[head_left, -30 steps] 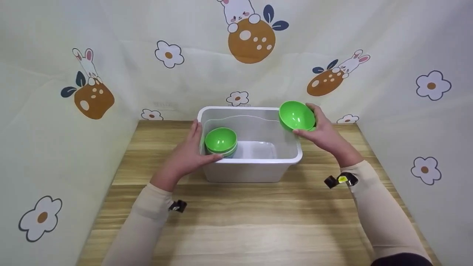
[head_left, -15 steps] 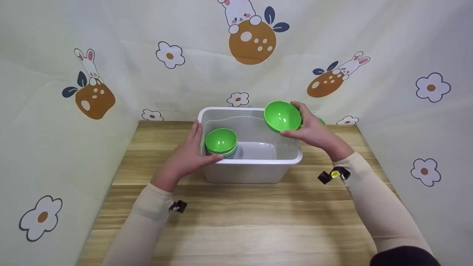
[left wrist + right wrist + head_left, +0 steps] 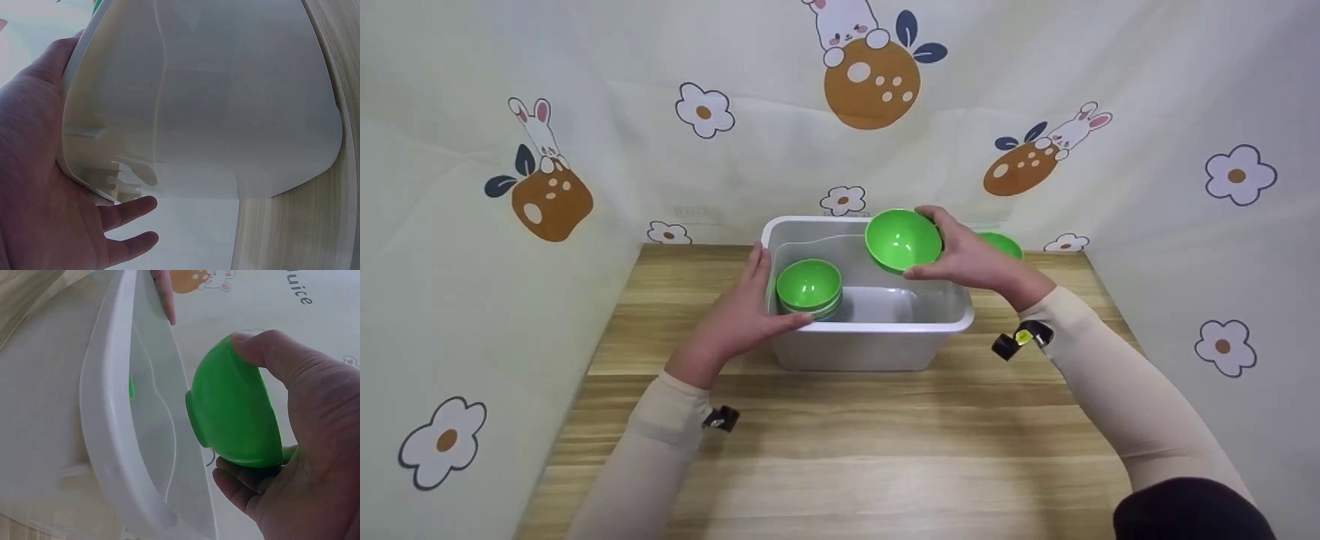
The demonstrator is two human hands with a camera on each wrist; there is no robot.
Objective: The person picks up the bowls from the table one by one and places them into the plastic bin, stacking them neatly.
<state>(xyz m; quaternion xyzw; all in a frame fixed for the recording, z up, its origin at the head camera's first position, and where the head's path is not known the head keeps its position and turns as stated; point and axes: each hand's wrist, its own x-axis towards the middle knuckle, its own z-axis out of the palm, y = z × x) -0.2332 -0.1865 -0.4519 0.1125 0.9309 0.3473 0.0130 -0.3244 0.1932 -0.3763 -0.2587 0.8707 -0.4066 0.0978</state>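
My right hand (image 3: pixel 971 255) pinches a green bowl (image 3: pixel 901 238) by its rim and side, tilted with its inside toward me, over the right half of a white plastic bin (image 3: pixel 877 351). In the right wrist view, the green bowl (image 3: pixel 236 410) shows its outside and foot ring, thumb on one edge and fingers on the other. My left hand (image 3: pixel 731 322) rests on the bin's left front corner, thumb along the front rim and straight fingers against the left side. Inside the bin, at left, stands a stack of bowls with a green bowl (image 3: pixel 808 285) on top.
Another green bowl (image 3: pixel 1000 244) sits to the right of the bin, partly hidden by my right wrist. The bin stands on a wood-grain table (image 3: pixel 840 442) near the back. Cream cloth walls (image 3: pixel 750 52) with printed rabbits and flowers enclose the back and sides.
My right hand has carried the green bowl leftward from the bin's right edge to over its inside. The bowl at far right has come into view. My left hand stays put.
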